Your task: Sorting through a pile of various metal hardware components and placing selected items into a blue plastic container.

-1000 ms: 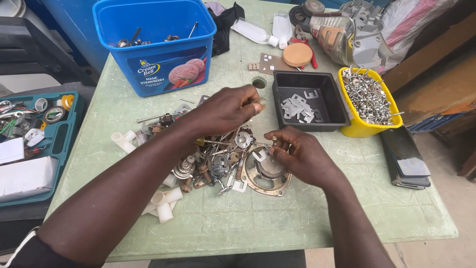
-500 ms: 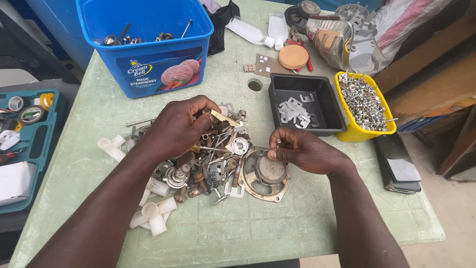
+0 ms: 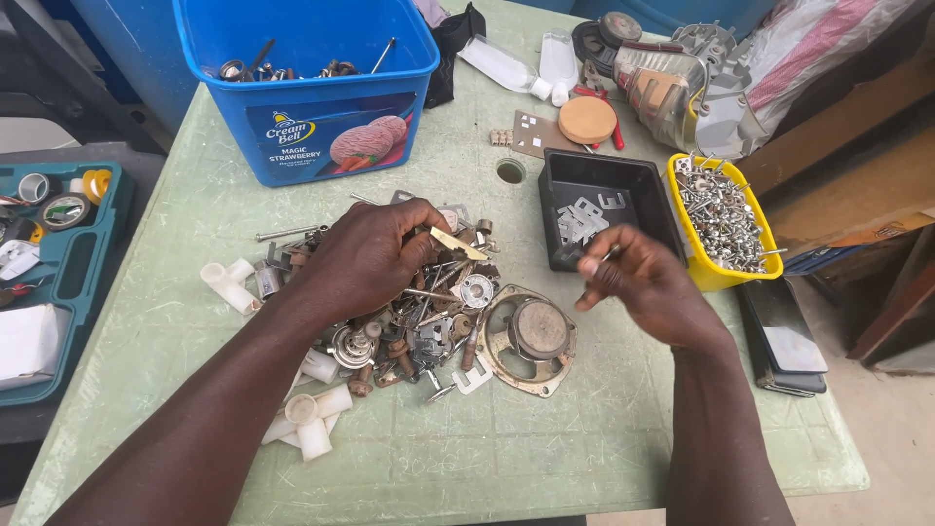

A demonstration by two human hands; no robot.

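My left hand (image 3: 375, 255) rests on a heap of metal scrap (image 3: 419, 312) in the middle of the green table (image 3: 604, 438), its fingers pinching a flat brass strip (image 3: 458, 244). My right hand (image 3: 643, 282) hovers at the near edge of a black tray (image 3: 570, 170) holding flat metal brackets, with a small thin metal piece (image 3: 612, 253) pinched between its fingertips. A round speaker frame (image 3: 531, 336) lies on the table between the two hands.
A blue tub (image 3: 312, 117) with metal bits stands at the back. A yellow bin of screws (image 3: 721, 219) sits beside the black tray. White plastic tubes (image 3: 307, 424) lie at the near left. A teal tool case (image 3: 58, 263) is far left, a dark phone (image 3: 784, 336) right.
My right hand lifted off the speaker frame and moved up and right to the black tray with a small piece. My left hand stayed on the heap.
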